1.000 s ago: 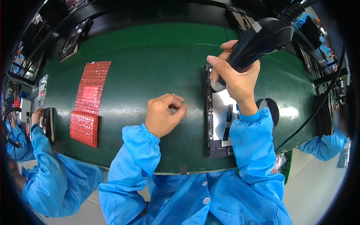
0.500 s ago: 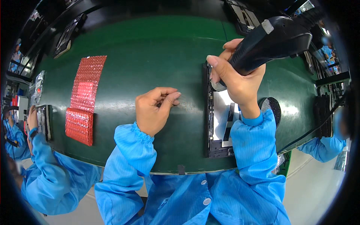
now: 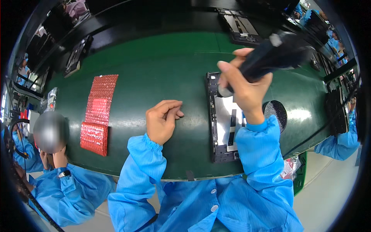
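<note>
My right hand (image 3: 249,91) is wrapped round a thick black handheld tool (image 3: 266,56); its body is smeared by motion. Its rounded grey end (image 3: 225,92) is over the upper part of a flat electronic panel (image 3: 224,135) with a black frame and a shiny silver-white face. Whether that end touches the panel, I cannot tell. My right hand and sleeve hide the panel's right side. Left of the panel, my left hand (image 3: 162,120) rests near the green tabletop, fingers curled and thumb against them, with nothing visible in it.
Red bubble wrap (image 3: 98,116) lies at left, its near end folded thick. A round black dish-like object (image 3: 275,115) is beside my right forearm. Another panel (image 3: 239,27) stands at the back. A black cable (image 3: 324,129) crosses at right. Co-workers in blue sit on both sides.
The whole view has shifted slightly. My right hand still grips the tool over the panel. The left hand's fingers have relaxed a little. At left, the co-worker has leaned over the table.
</note>
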`<state>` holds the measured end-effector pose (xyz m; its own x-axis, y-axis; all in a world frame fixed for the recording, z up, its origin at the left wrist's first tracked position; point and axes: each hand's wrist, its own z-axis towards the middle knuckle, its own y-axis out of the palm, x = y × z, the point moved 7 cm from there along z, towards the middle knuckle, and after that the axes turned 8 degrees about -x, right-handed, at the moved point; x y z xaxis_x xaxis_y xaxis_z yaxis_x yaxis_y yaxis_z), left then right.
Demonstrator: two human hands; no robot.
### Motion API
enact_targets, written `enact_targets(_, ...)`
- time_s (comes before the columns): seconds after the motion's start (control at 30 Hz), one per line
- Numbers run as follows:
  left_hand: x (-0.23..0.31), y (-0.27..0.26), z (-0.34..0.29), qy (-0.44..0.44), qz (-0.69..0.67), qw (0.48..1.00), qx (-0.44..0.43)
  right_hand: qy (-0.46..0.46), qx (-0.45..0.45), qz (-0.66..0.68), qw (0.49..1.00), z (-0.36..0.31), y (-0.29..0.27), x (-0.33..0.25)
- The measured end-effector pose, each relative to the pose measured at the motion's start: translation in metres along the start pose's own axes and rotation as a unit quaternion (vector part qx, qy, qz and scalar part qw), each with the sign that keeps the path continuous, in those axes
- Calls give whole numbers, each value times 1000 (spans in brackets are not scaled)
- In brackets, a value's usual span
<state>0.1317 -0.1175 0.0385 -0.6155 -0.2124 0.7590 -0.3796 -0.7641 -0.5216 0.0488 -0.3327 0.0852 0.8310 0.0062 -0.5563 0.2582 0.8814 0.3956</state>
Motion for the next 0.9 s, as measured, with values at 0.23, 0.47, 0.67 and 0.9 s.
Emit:
enact_targets(0.23, 39, 98, -43, 196, 119, 970, -84, 14, 83, -186, 979, -40, -106, -53)
enact_targets(0.47, 104, 241, -128, 410, 91, 874, -244, 41, 187, -345, 919, -105, -212, -141)
enact_targets(0.67, 58, 196, -83, 251, 147, 933, -210, 104, 57, -286, 951, -85, -151, -104)
enact_targets(0.9, -70, 24, -18, 81, 391, 916, 27, 265, -142, -97, 949, -98, -43, 2)
